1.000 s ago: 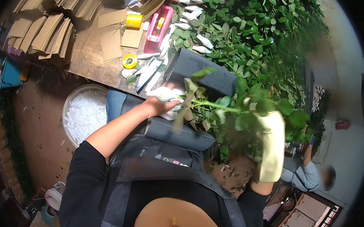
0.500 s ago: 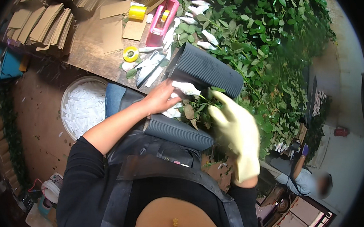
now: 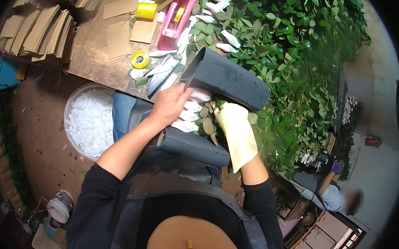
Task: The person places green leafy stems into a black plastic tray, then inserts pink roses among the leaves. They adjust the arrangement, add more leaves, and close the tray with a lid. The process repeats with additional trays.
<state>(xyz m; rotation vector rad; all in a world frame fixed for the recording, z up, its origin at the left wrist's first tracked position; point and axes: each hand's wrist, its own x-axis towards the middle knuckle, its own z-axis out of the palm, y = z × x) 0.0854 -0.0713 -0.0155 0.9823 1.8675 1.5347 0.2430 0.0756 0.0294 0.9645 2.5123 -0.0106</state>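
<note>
A dark grey ribbed sheet [image 3: 231, 78] stands bent like a trough, its lower wall [image 3: 194, 148] close to my body. Between the walls lie several flower buds in white sleeves [image 3: 190, 116], probably roses, with leafy stems to the right. My bare left hand [image 3: 172, 103] is at the bud end, fingers drawn together against a slightly blurred sleeved bud [image 3: 201, 94]. In a pale yellow glove, my right hand [image 3: 232, 122] closes round the leafy stems just right of the buds. Its fingertips are partly hidden among leaves.
A heap of leafy stems [image 3: 286, 40] covers the table's right. Behind the trough are a pink tape dispenser [image 3: 171, 36], yellow tape rolls [image 3: 140, 59], scissors [image 3: 161, 76] and cardboard pieces [image 3: 118, 40]. A tub of white sleeves [image 3: 88, 118] stands left. A person [image 3: 329, 194] works at lower right.
My gloved right hand has moved left and in between the walls, onto the stems. The sleeved bud at my left hand has gone lower, alongside the other buds.
</note>
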